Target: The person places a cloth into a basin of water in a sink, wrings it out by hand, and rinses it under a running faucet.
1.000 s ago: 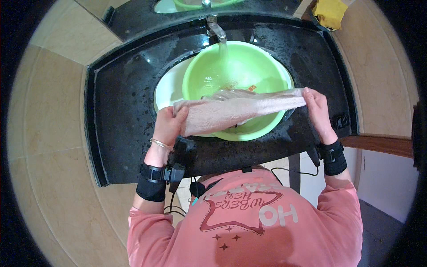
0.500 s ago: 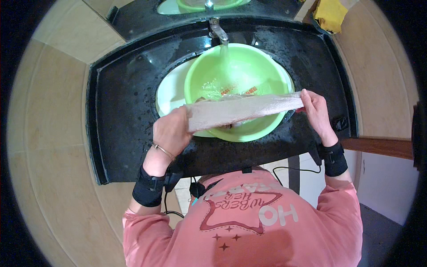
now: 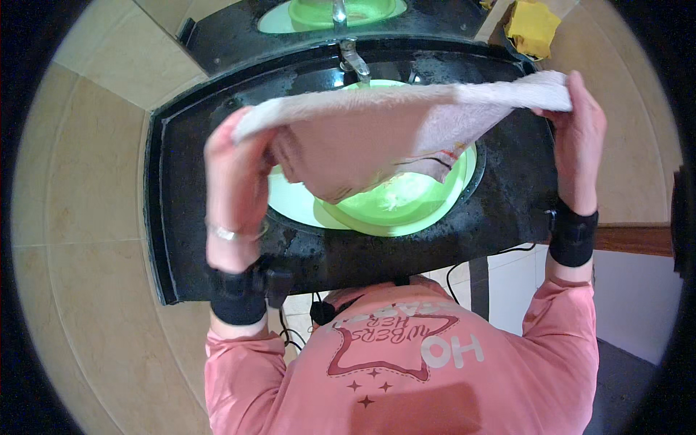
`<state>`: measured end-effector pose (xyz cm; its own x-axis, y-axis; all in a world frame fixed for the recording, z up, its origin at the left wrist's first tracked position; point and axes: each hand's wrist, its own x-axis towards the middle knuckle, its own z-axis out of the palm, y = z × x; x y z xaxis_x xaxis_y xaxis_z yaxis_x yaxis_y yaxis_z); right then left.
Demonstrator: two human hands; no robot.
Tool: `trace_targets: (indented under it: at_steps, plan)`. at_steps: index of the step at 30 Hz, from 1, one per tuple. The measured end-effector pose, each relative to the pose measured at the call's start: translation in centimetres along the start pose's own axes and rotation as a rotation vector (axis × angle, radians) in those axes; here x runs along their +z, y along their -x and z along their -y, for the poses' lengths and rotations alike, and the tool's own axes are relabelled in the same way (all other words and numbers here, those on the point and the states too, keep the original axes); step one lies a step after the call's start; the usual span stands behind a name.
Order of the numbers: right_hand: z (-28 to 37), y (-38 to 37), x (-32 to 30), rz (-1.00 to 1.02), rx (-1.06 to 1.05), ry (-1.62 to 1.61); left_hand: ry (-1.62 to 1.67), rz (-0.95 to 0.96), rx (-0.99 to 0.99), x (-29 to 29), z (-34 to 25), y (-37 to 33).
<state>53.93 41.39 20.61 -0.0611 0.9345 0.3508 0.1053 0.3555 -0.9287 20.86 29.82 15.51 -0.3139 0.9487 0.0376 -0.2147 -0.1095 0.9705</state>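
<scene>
A pale pinkish-white towel is stretched between my two hands, its lower part hanging over the basin. My left hand grips one end of its top edge, and my right hand pinches the other end. A small coloured mark shows near the towel's lower right corner. Below it, a light green plastic basin rests in the white sink. Something bright, like splashing water, shows in the basin. The towel hides the basin's far part and the water stream.
A metal faucet rises behind the basin on the wet black countertop. A mirror stands along the back. Yellow cloth or paper is in the far right corner. Tiled walls close in the sides.
Both hands have risen and spread apart, lifting the towel away from the basin. The folded strip has opened into a wider hanging sheet.
</scene>
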Motion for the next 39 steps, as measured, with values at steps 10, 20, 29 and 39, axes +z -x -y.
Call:
trace_targets:
  at_steps: [10,20,29,39]
  plan:
    - [-17.9,0.2,6.5,0.637,0.47,0.416,0.157,-0.233,-0.605,-1.9,20.5,-4.3]
    - [-31.2,1.3,17.7,1.014,0.042,1.24,-0.269,-0.139,-0.543,1.1,24.8,-5.7]
    - [-27.9,1.7,23.5,0.724,0.389,1.171,-0.127,-0.296,-0.713,-3.5,29.8,-6.5]
    - [-24.4,6.0,24.6,0.725,0.567,0.017,0.84,-0.296,-0.594,0.9,28.6,-6.3]
